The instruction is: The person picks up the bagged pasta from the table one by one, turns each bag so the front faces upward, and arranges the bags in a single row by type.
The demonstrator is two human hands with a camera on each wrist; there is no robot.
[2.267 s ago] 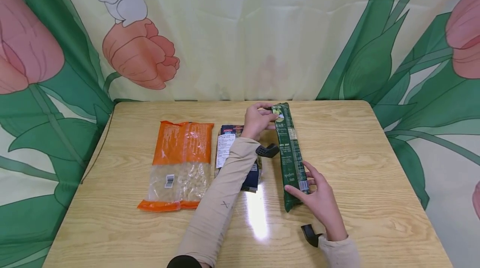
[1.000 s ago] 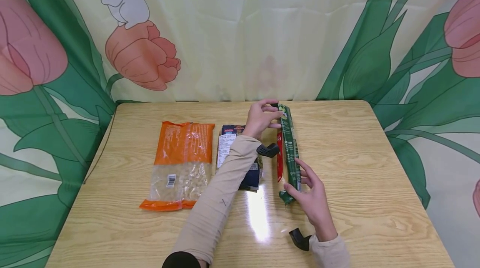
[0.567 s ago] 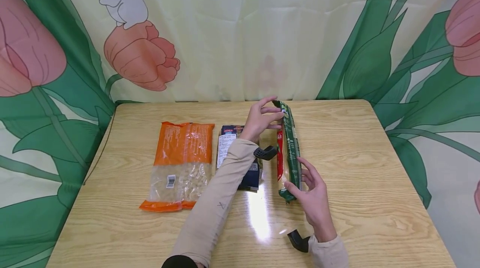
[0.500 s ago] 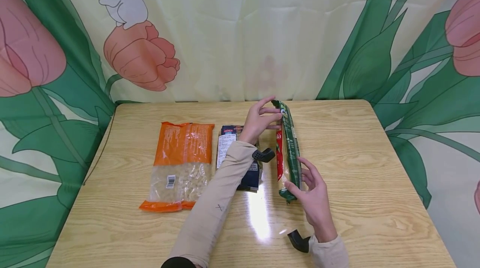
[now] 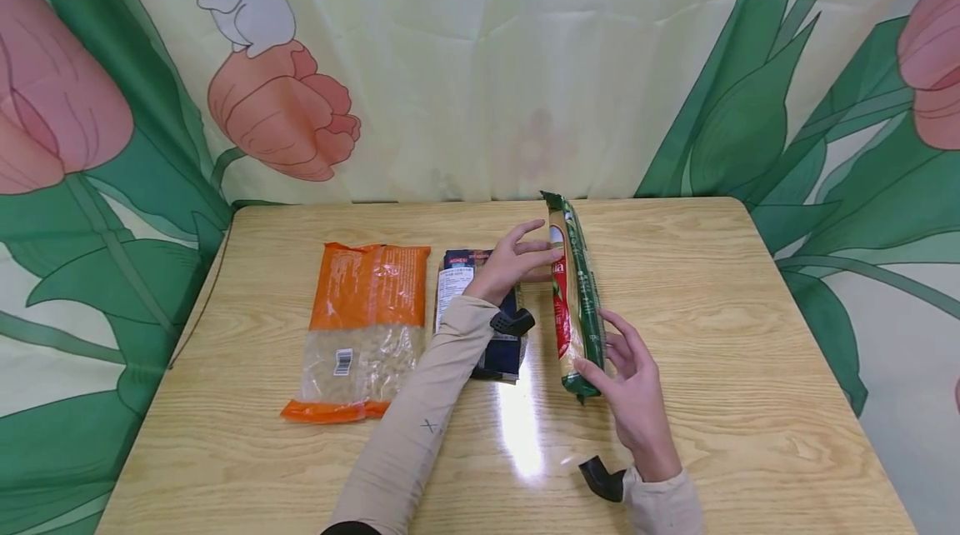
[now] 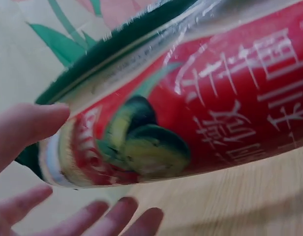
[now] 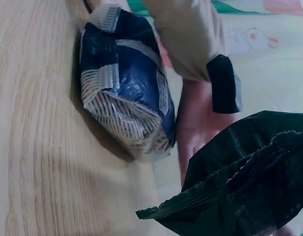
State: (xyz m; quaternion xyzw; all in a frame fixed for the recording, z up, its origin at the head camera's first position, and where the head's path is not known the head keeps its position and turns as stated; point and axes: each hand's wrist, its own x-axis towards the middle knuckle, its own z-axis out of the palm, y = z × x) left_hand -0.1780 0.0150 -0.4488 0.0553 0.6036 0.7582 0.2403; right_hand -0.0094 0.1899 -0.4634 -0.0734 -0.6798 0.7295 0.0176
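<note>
Watch for a roll of the green packet (image 5: 582, 297), tilted over the bench (image 5: 720, 310) near the navy packet (image 5: 501, 357), from a right grip (image 5: 637, 402) pinching only the near end and a left grip (image 5: 510, 266) spread loosely at the far end.

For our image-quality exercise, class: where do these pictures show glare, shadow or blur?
Head view: bright glare on the table just in front of the navy packet; left wrist view: the red-and-green packet looks slightly soft, as if blurred; right wrist view: dim, with dark shadow beside the navy packet.
</note>
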